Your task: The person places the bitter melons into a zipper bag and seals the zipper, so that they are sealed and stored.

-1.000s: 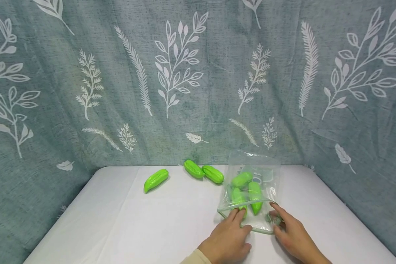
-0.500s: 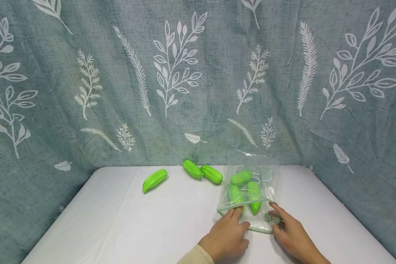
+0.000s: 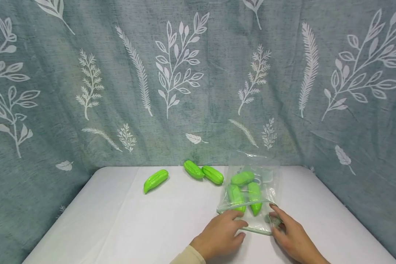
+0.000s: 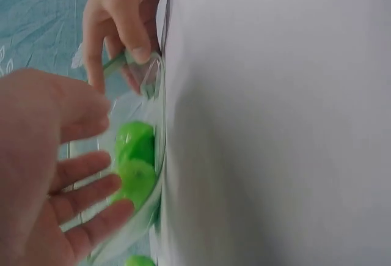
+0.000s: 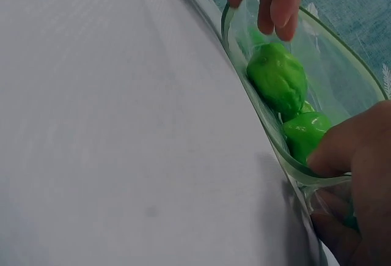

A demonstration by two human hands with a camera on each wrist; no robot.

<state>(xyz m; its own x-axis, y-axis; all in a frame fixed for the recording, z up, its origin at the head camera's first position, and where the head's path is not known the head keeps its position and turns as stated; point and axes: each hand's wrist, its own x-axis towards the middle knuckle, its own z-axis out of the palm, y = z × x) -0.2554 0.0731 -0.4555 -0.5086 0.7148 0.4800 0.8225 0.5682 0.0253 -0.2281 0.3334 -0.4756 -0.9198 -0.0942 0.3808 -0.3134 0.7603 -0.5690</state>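
Note:
A clear zip bag [image 3: 267, 190] with a pale green rim lies at the right, its mouth spread toward me. Inside it are three bright green, ribbed, plastic-looking vegetables [image 3: 255, 203]. My right hand [image 3: 293, 234] pinches the right side of the bag's mouth between thumb and fingers, also visible in the left wrist view. At the left of the mouth is my left hand [image 3: 219, 234], its fingers loosely extended and holding nothing. In the right wrist view, its fingertips hang by the opening above the nearest green vegetable [image 5: 277, 79]; contact with the rim is unclear.
Two more green vegetables [image 3: 193, 169] lie touching or nearly so at the table's back, left of the bag. Another green vegetable [image 3: 156, 180] lies farther left. A patterned grey-green curtain [image 3: 184, 91] borders the white table [image 3: 145, 220] behind and on both sides.
My left hand has drawn back out of the bag's mouth, slightly toward me and left. The left vegetable in the bag sits a little farther in. My right hand keeps its grip.

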